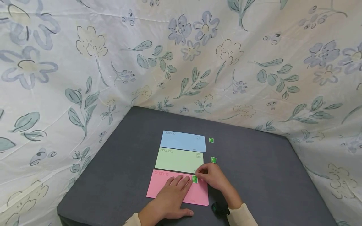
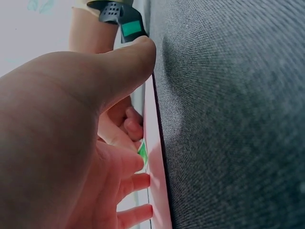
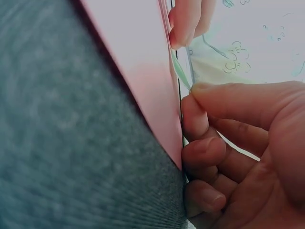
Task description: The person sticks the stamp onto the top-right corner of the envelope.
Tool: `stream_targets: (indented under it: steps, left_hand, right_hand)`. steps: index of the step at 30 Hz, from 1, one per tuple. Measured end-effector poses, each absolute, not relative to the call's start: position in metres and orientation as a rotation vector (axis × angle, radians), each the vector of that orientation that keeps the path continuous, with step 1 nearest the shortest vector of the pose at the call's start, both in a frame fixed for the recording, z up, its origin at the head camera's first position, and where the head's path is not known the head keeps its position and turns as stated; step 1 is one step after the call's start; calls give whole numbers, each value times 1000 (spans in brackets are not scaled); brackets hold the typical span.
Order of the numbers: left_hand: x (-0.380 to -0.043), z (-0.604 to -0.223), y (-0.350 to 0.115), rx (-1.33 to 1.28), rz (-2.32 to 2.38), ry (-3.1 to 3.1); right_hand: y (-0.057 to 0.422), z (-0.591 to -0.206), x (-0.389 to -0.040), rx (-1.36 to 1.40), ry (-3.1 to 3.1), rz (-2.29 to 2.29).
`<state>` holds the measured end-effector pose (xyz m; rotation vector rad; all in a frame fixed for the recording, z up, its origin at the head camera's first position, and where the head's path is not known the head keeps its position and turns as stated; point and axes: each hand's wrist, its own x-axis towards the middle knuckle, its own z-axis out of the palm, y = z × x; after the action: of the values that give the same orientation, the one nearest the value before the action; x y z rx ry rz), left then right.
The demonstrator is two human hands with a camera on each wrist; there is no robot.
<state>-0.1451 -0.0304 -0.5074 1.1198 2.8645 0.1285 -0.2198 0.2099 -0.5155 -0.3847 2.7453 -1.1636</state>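
A pink envelope (image 1: 199, 193) lies nearest on the dark table. My left hand (image 1: 173, 198) rests on it with spread, straight fingers. Thumb and forefinger of my right hand (image 1: 212, 177) pinch a small green stamp (image 1: 194, 179) by its edge, over the envelope's upper right corner. In the right wrist view the stamp (image 3: 180, 70) stands tilted, its far end close to a left fingertip (image 3: 183, 36); whether they touch I cannot tell. Farther back lie a light green envelope (image 1: 178, 159) and a blue envelope (image 1: 182, 142).
Two more green stamps lie right of the envelopes, one stamp (image 1: 213, 160) by the green one and one stamp (image 1: 211, 140) by the blue one. Dark grey cloth covers the table (image 1: 254, 169). A flowered curtain (image 1: 175, 62) surrounds its back and sides.
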Motion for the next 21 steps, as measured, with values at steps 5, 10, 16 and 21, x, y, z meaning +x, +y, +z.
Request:
stream_targets:
  steps: [5,10,16,21]
  left_hand:
    - [-145,-507,-28,1105,116,2864]
    - [-146,-508,-27,1116,102,2877]
    - [-144,-508,-26,1109,76,2875]
    - [-144,-508,-25,1108,55,2873]
  right_hand:
    - [209,-516,-220,-377,2756,-1153]
    - [207,-515,-218,-383,2776,-1148]
    - [205,-516,-217,-392,2784,-1137]
    - [206,-518,-217,-413,2785,-1134]
